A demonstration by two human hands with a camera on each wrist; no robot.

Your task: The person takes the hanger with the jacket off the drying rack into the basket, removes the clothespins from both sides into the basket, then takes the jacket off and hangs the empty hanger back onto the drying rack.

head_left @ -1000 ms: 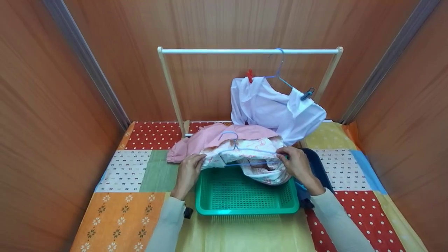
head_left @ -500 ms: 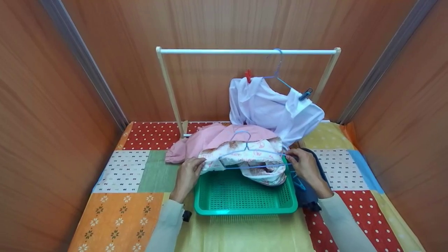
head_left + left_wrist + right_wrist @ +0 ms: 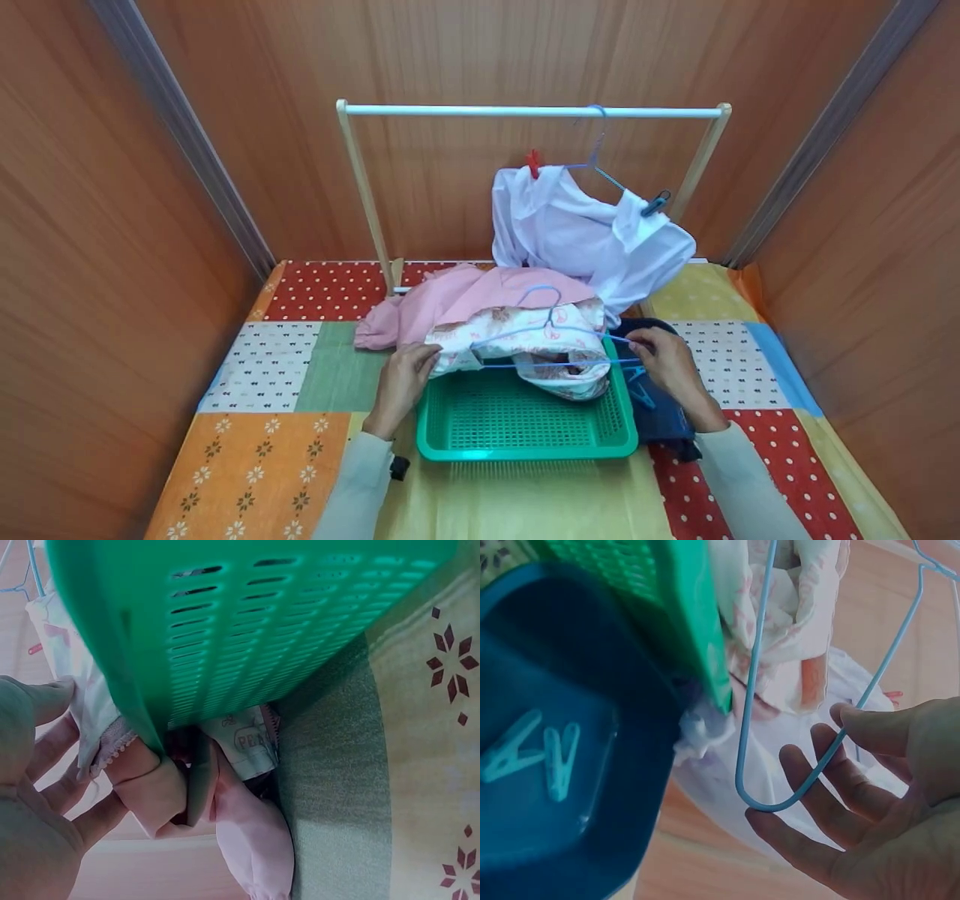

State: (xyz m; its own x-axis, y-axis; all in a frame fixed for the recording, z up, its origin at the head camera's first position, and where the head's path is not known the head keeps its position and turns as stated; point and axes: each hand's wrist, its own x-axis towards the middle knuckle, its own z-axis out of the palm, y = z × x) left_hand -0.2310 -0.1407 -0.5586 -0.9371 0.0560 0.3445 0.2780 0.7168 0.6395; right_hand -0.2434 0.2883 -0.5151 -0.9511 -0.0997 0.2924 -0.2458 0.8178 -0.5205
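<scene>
My left hand (image 3: 401, 386) pinches the left edge of a white garment with pink print (image 3: 510, 345), bunched over the back of a green basket (image 3: 525, 454). My right hand (image 3: 671, 371) holds the right end of a blue wire hanger (image 3: 753, 675) between thumb and fingers. The hanger's left end reaches into the garment near my left hand; its right end sticks out past the garment. A pink garment (image 3: 457, 292) lies behind the printed one.
A rack (image 3: 450, 111) stands behind, with a white shirt (image 3: 577, 217) on a hanger, held by a red clothespin (image 3: 533, 163) and a dark clothespin (image 3: 656, 203). Right of the basket, a dark blue basin (image 3: 664, 426) contains blue clothespins (image 3: 561, 761). Wooden panels enclose three sides.
My right hand has moved right and slightly down, drawing the hanger rightward across the printed garment. My left hand stays nearly in place on the garment's edge.
</scene>
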